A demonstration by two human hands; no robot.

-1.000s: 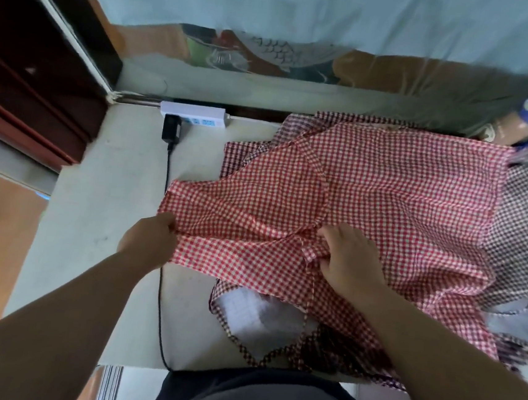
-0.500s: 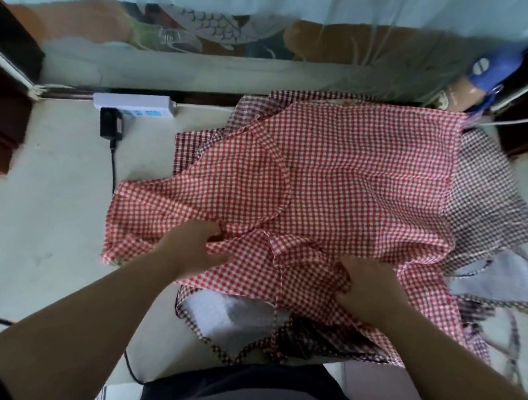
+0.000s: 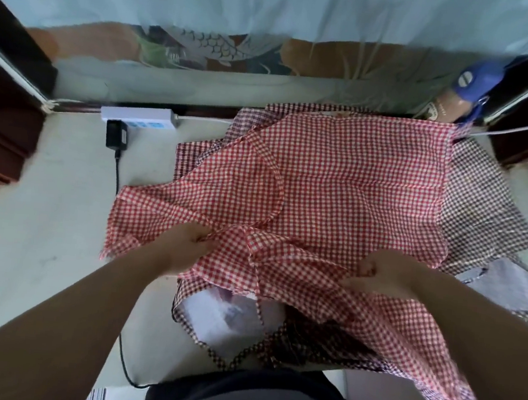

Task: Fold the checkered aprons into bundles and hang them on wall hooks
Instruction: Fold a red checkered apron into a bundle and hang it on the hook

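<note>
1. The red checkered apron (image 3: 338,181) lies spread across the right half of the pale table (image 3: 45,211). Its far edge is close to the back wall, and its near right corner hangs over the table's front edge.
2. The left hand (image 3: 184,247) pinches a fold of the red apron near its left side, with fingers curled tight on the cloth.
3. The right hand (image 3: 381,272) grips a bunched ridge of the same apron further right. Its fingers are curled in with fabric gathered under them.
4. Between the two hands the cloth rises in a creased ridge, while beyond them it lies mostly flat.
5. A dark checkered apron (image 3: 488,205) lies underneath. Its edges show past the red one on the right, at the far left corner and along the front.
6. The open room is on the left, where bare tabletop runs from the apron's left edge to the table's left side.
7. A white power strip (image 3: 140,116) lies against the back wall. A black adapter (image 3: 116,134) is plugged into it, and its cable (image 3: 117,173) crosses the open stretch and passes under the apron's left corner.
8. A blue-capped bottle (image 3: 474,81) stands at the far right corner, just beyond the apron's edge.
</note>
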